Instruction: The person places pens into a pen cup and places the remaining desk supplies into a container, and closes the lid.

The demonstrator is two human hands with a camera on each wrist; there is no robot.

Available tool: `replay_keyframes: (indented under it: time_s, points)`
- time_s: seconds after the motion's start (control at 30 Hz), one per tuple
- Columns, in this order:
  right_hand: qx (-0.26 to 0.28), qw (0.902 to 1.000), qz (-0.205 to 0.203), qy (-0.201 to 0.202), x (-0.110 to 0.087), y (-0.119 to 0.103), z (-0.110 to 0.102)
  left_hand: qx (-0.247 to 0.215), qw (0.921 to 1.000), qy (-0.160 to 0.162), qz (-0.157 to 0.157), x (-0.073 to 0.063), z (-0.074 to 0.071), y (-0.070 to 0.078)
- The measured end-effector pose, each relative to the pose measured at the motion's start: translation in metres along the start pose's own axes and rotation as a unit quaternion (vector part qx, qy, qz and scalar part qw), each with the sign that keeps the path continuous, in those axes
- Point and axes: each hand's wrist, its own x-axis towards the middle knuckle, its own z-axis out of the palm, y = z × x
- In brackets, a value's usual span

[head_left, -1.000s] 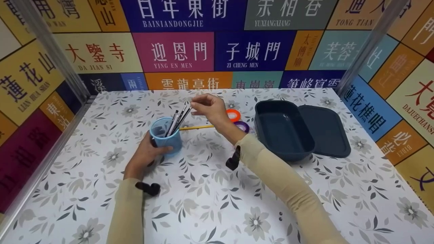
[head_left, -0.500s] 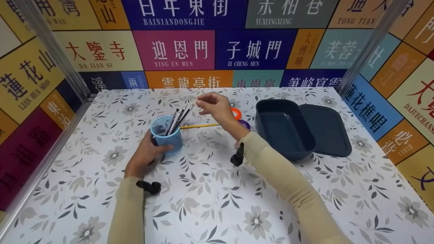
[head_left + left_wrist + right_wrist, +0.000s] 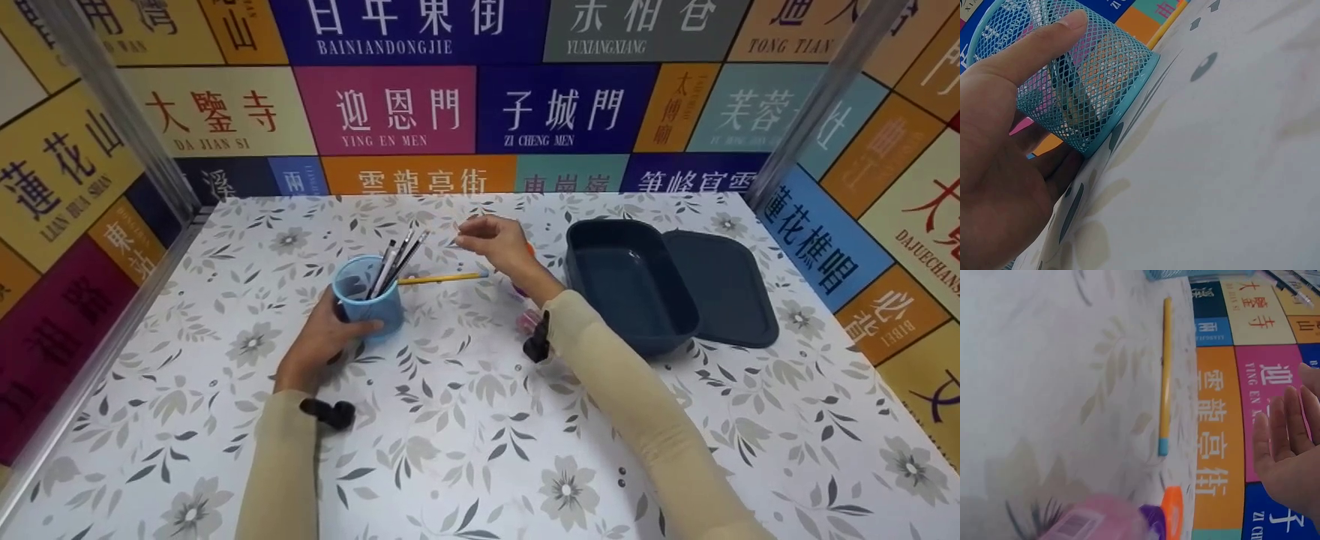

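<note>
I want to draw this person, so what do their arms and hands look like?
The left sleeve and right sleeve are long, plain and pale tan, with some creases in the right one. At each wrist is a chunky black gadget: one on the left, one on the right. The left hand and right hand wear no gloves.

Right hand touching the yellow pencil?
Apart. The right wrist view shows patterned wall between the right hand and the yellow pencil lying on the table.
</note>
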Motion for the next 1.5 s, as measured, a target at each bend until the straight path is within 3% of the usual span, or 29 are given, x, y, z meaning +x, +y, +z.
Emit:
replay_keyframes:
  time_s: [0.37, 0.93, 1.13, 1.37, 1.5]
  points:
    - [-0.085, 0.9963, 0.004, -0.015, 0.006, 0.022, -0.005, 0.014, 0.9992, -0.002, 0.038, -0.001, -0.002, -0.003]
    - [-0.15, 0.9855, 0.076, -0.026, 0.013, 0.036, -0.009, 0.01, 0.9999, 0.007, 0.01, 0.0, 0.0, -0.001]
    - [-0.17, 0.9815, 0.084, -0.028, 0.011, 0.04, -0.012, 0.016, 0.9997, 0.006, 0.016, 0.0, 0.0, -0.002]
    - [-0.194, 0.9768, 0.084, -0.036, 0.011, 0.046, -0.012, 0.026, 0.9981, -0.003, 0.055, -0.001, 0.0, -0.002]
    - [-0.194, 0.9744, 0.106, -0.041, 0.012, 0.047, -0.012, 0.02, 0.999, -0.002, 0.039, -0.001, 0.001, 0.0]
